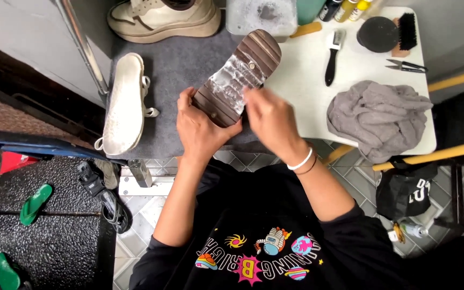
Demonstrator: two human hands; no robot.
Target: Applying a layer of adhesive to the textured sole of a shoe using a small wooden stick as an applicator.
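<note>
Here the left hand grips the heel end of a brown ribbed sandal sole, foamy in the middle, over the grey mat; the right hand presses curled fingers on it. Nearby: one white sandal, one crumpled grey cloth, two brushes, one pair of scissors

Your brown sandal lies sole-up and tilted, heel end toward you and toe end pointing away to the upper right. The ribbed sole carries a wet, whitish foam patch across its middle. It sits over the grey mat, its toe end reaching the white table's edge.
</note>
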